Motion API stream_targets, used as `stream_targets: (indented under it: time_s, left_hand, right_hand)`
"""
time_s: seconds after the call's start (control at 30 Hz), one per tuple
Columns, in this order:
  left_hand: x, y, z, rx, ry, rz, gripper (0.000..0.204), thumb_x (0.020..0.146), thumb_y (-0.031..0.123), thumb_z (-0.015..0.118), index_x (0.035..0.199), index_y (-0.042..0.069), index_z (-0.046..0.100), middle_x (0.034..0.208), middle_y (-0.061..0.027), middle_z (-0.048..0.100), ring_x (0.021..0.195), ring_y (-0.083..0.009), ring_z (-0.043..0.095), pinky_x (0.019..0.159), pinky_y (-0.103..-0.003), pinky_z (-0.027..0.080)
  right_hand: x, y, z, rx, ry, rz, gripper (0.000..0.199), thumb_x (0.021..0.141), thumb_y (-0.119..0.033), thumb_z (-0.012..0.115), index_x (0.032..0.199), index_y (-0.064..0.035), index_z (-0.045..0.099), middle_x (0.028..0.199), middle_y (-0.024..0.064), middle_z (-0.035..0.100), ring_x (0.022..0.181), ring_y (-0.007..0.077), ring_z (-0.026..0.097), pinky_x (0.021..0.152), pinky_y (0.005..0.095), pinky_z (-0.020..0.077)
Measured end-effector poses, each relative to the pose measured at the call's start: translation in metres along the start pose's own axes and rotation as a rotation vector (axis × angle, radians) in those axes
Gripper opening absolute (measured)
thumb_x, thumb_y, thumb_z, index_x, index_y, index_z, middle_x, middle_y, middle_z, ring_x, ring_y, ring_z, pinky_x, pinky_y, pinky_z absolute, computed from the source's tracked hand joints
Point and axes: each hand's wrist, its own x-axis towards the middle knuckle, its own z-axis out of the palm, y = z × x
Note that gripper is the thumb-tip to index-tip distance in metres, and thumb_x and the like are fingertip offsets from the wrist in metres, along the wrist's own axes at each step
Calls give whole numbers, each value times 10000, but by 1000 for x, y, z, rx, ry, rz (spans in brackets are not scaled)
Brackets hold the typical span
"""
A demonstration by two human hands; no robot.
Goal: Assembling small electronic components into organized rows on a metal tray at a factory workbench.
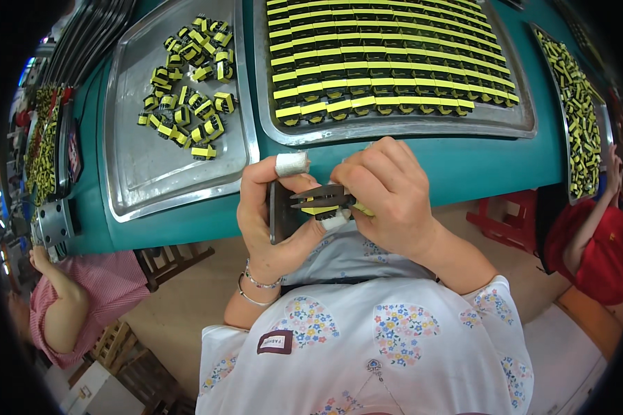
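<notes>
Red stool (525, 216) stood right, near red-clad co-worker (601, 259). Striped-clad co-worker (107, 283) was left, beside brown stool (148, 268). White box (93, 393) stood lower left.

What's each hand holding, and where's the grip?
Right hand: dark pointed tool, by its rear end. Left hand: small yellow-black part, near side against the wrapped thumb, other contacts hidden; also a dark flat piece.

Table (464, 166): plain teal. Trays (138, 131) on table silver-grey; parts (223, 102) there yellow and black. At table's near edge: tool (325, 196) dark grey, finger tape (292, 163) white, shirt (353, 346) white, multicoloured floral patches. Below table's right end: stool (502, 223) red.
</notes>
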Motion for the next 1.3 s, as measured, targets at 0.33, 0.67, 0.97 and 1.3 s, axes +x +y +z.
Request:
stream_targets:
  time_s: [0.33,0.67,0.97,1.3]
  left_hand:
    - [0,3,1,-44,-35,8,561,690,-2,710,1165,6,412,910,-57,570,854,-139,566,792,-282,462]
    - [4,4,1,-83,44,8,463,689,25,771,1072,14,511,974,-83,544,856,-141,563,778,-283,467]
    - [2,8,1,-185,43,-134,460,780,82,710,1159,-50,486,1021,-103,540,979,-215,589,837,-311,468]
    - [-1,13,0,-145,-9,-147,402,802,71,684,1147,-52,517,1036,-113,540,968,-226,601,833,-308,475]
  right_hand:
    - [6,-7,-8,79,-15,63,381,479,43,668,837,-64,593,812,53,561,748,259,514,634,356,402]
    - [-3,8,-32,105,6,182,335,595,48,652,911,-52,602,861,93,576,791,287,521,676,360,414]
    - [2,8,-33,63,-125,145,382,527,67,658,882,-62,604,842,63,583,780,261,527,689,353,401]
    - [4,9,-36,-5,-154,69,372,518,60,669,861,-63,598,778,41,562,740,241,526,656,343,410]
